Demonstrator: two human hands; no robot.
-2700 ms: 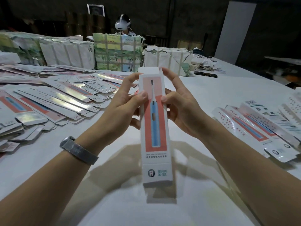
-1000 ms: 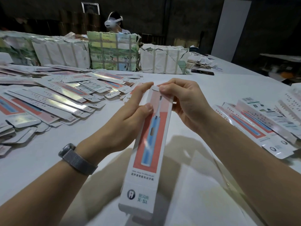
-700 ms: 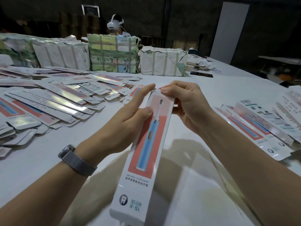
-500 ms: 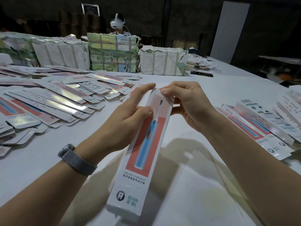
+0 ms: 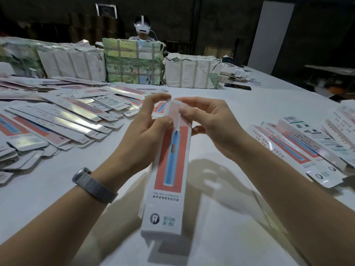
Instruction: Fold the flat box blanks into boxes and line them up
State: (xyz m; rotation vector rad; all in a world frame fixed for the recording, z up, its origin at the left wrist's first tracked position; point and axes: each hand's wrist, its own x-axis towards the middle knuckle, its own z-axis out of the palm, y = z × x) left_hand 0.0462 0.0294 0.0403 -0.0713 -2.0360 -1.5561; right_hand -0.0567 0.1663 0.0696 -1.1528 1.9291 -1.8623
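Flat white-and-red cardboard box blanks [image 5: 57, 120] lie fanned far left on the white bench [image 5: 240, 112]. Mid-air at centre, the left hand [image 5: 142, 139] clasps a long white toothbrush box [image 5: 169, 166]; the right hand [image 5: 215, 127] pinches its far end flap, apparently closing it. Tucking that flap comes next.

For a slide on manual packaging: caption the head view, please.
Both hands, left hand and right hand, hold a toothbrush box over a table strewn with flat box blanks.

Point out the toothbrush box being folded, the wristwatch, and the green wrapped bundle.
toothbrush box [image 5: 169, 160], head view, red front panel.
wristwatch [image 5: 92, 184], head view, mesh band.
green wrapped bundle [image 5: 132, 62], head view, front face.
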